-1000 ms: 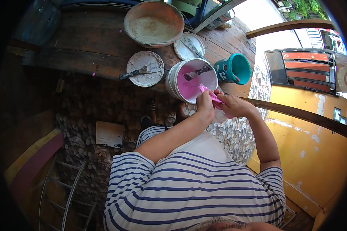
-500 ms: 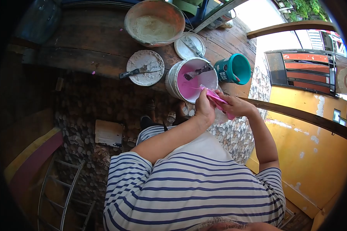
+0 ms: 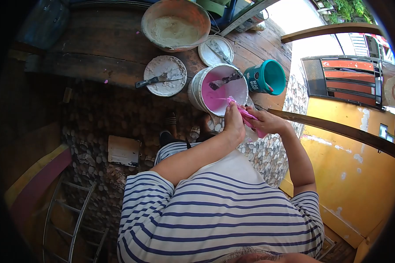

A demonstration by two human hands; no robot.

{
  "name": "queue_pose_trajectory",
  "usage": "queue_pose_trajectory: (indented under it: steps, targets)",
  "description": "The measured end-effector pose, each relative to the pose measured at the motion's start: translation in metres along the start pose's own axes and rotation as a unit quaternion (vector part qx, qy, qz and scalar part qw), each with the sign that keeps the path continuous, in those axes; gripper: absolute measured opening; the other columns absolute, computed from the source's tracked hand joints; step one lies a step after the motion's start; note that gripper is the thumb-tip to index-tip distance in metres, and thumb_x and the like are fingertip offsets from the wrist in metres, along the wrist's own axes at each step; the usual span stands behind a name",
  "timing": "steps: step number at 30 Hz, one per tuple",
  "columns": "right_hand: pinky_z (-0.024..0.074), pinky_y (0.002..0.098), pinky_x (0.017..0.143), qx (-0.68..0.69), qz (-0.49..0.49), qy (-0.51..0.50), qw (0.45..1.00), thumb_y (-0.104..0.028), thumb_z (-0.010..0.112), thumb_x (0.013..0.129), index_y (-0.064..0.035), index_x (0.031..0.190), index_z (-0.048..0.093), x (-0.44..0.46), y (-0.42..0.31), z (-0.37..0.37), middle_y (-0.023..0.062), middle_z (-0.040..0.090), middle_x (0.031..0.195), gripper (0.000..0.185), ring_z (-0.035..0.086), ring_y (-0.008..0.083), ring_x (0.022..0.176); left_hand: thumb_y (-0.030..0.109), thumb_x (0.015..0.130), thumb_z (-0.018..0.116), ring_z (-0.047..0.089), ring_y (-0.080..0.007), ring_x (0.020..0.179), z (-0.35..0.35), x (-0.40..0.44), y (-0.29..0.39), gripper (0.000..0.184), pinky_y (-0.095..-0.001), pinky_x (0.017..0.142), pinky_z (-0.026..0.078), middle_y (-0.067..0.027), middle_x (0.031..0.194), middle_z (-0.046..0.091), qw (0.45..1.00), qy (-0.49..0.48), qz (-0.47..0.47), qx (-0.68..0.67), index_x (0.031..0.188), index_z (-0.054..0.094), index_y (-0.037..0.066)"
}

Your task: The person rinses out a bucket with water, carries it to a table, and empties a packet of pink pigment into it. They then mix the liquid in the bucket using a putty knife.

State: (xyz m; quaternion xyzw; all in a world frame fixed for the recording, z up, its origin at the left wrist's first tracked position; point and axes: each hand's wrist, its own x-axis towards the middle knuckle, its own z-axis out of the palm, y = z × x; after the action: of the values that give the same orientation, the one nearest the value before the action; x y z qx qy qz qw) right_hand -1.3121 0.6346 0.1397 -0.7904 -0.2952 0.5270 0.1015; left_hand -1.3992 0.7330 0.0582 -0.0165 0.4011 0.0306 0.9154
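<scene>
A soft pink plastic bag [image 3: 247, 114] is gripped between my two hands at the near rim of a white bucket [image 3: 198, 95]. My left hand [image 3: 234, 124] is closed around the bag's end that leans over the rim. Further back along the bag, my right hand [image 3: 268, 122] has its fingers closed on it. From the bag's tip a thin pale pink streak reaches into the bucket, where pink paint [image 3: 214, 98] covers the bottom. A putty knife [image 3: 226, 81] with a smeared blade lies across the inside of the bucket. A clear film hangs below my hands.
Left of the bucket, a putty knife [image 3: 150, 82] rests on a white-smeared lid [image 3: 166, 90]. Behind are another smeared lid [image 3: 205, 56] and a large basin [image 3: 148, 30] of pale paste. A teal bucket [image 3: 254, 79] stands right, beside a wooden rail [image 3: 329, 129]. A ladder [image 3: 77, 210] is lower left.
The pink bag looks more crumpled and bunched between my hands. My right hand has shifted slightly down and to the left; my left hand stays nearly in place at the rim.
</scene>
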Motion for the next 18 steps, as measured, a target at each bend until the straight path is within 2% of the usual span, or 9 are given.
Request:
queue_pose_trajectory:
  steps: [6,12,14,16,18]
  targets:
    - [0.0507,0.0386,0.078,-0.015,-0.041,0.027,0.999,-0.023,0.046,0.098,-0.0169,0.145,0.047,0.000,0.003,0.001,0.0148,0.067,0.097,0.047,0.064,0.0283,0.084,0.022,0.106,0.036,0.062,-0.0281,0.087,0.000,0.002,0.006,0.020,-0.0409,0.086,0.051,-0.0102,0.090,0.053,1.000,-0.015,-0.013,-0.015,0.102,0.044,0.004]
    - [0.0493,0.0400,0.077,-0.013,0.002,0.013,1.000,-0.024,0.049,0.099,-0.0151,0.141,0.049,-0.005,-0.019,-0.006,0.0161,0.066,0.094,0.044,0.063,0.0289,0.082,0.017,0.104,0.038,0.062,-0.0290,0.088,0.007,-0.001,0.012,0.018,-0.0423,0.087,0.051,-0.0104,0.088,0.054,0.999,0.021,-0.022,-0.010,0.102,0.047,0.001]
    - [0.0494,0.0384,0.085,-0.037,0.047,-0.048,0.997,-0.019,0.048,0.096,-0.0109,0.146,0.046,-0.003,-0.026,-0.013,0.0182,0.066,0.117,0.050,0.065,0.0294,0.093,0.016,0.103,0.038,0.061,-0.0281,0.086,0.010,-0.004,0.014,0.018,-0.0413,0.086,0.050,-0.0099,0.087,0.053,1.000,0.022,-0.013,0.002,0.101,0.048,0.001]
    - [0.0496,0.0384,0.084,-0.040,0.044,-0.029,0.998,-0.020,0.049,0.096,-0.0107,0.145,0.046,-0.003,-0.024,-0.010,0.0181,0.067,0.113,0.050,0.065,0.0289,0.092,0.016,0.103,0.039,0.060,-0.0272,0.084,0.006,-0.002,0.012,0.019,-0.0402,0.085,0.050,-0.0094,0.086,0.053,1.000,0.023,-0.007,0.016,0.100,0.049,0.000]
    - [0.0498,0.0384,0.083,-0.045,0.041,-0.009,0.998,-0.020,0.049,0.096,-0.0106,0.144,0.047,-0.004,-0.020,-0.007,0.0180,0.067,0.110,0.050,0.065,0.0285,0.090,0.014,0.102,0.039,0.056,-0.0235,0.079,0.002,0.000,0.012,0.017,-0.0366,0.081,0.050,-0.0078,0.084,0.051,0.999,-0.011,0.003,-0.040,0.099,0.049,0.001]
